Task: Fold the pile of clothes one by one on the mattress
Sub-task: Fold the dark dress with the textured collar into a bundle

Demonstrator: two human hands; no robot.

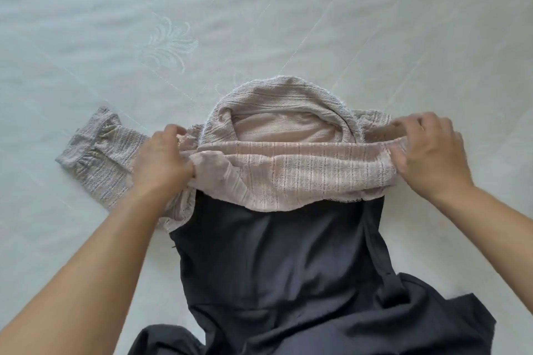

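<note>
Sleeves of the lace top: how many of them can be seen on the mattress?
1: the sleeve lies flat on the mattress, beyond the left hand. The other may be hidden near the right hand.

A pinkish-beige lace knit top (288, 170) lies on the pale quilted mattress (115, 37), overlapping the far end of a dark grey dress (282, 268).

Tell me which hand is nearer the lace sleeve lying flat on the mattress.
Left. The left hand grips the lace top right beside the sleeve, touching its inner end. The right hand grips the top's opposite side, far from it.
</note>
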